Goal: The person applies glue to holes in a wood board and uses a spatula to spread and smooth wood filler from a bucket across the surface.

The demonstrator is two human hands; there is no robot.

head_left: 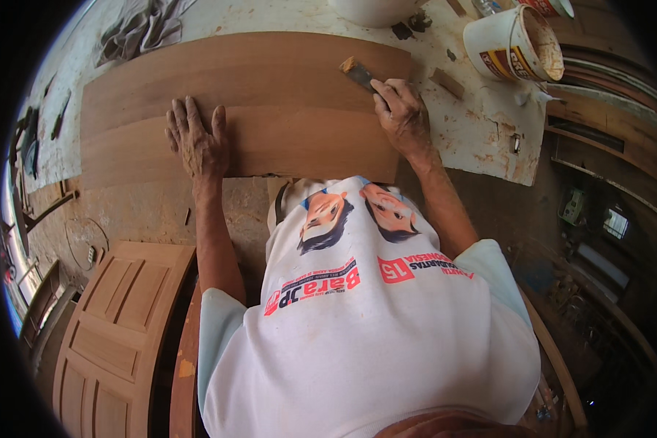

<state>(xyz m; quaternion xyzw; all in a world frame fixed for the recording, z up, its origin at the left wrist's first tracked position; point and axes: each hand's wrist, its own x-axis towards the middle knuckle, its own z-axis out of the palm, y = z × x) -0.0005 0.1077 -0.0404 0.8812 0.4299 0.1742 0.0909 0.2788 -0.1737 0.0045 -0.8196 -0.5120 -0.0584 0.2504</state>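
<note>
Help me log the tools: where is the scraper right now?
In the head view's upper part, right of centre: the scraper is in the right hand, over the right end of the brown board.

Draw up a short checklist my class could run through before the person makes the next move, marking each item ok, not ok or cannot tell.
1. Left hand steadying the wooden board: ok, laid on its upper face.
2. Right hand holding the putty knife: ok, gripped with the blade pointing away from the body.
3. Brown paste on the blade: ok, a lump sits at its tip.
4. White bucket away from the board: ok, it stands apart to the right.
5. White tabletop clean: not ok, brown stains and scraps show.
6. Amount inside the bucket: cannot tell.
</note>
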